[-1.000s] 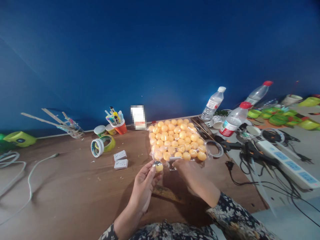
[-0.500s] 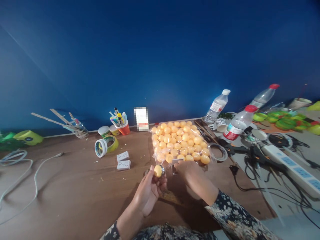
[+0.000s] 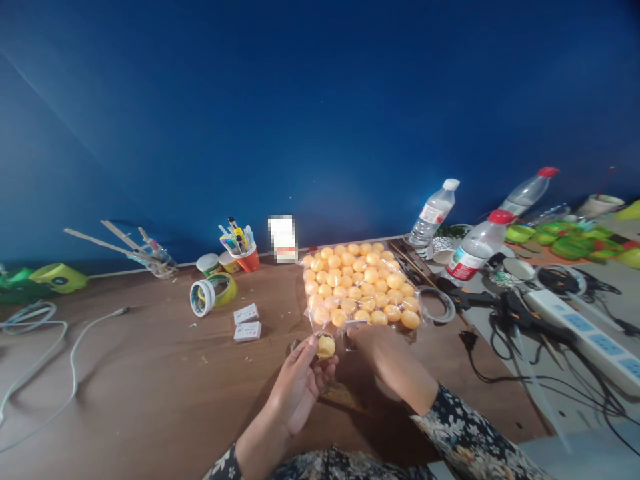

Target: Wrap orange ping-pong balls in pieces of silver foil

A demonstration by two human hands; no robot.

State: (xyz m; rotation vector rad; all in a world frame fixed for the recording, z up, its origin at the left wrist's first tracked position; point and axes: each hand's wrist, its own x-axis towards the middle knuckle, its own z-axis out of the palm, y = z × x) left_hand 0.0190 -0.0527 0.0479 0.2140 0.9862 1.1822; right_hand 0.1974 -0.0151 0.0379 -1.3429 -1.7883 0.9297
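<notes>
Between the thumb and fingers of my left hand (image 3: 296, 383) is a small yellow round piece (image 3: 327, 347) with a dark, shiny rim. Its surface looks uneven. To the right, my right hand (image 3: 383, 347) is closed, palm down, at a small grey flat-topped object (image 3: 356, 324) whose kind I cannot make out; my fingers partly hide it. Just behind both hands lies a clear plastic bag of yellow-orange balls (image 3: 355, 292). A small dark shiny thing (image 3: 294, 347) shows beside my left fingers.
Two small white boxes (image 3: 247, 331) lie left of the bag, near tape rolls (image 3: 203, 298). An orange cup of pens (image 3: 249, 260) stands by the wall. Plastic bottles (image 3: 475, 247), a power strip (image 3: 590, 337) and black cables (image 3: 505, 379) are at right; a white cable (image 3: 74, 360) is at left.
The yellow piece has turned in my left hand and shifted slightly right; its uneven side now shows. My right hand has stayed nearly still.
</notes>
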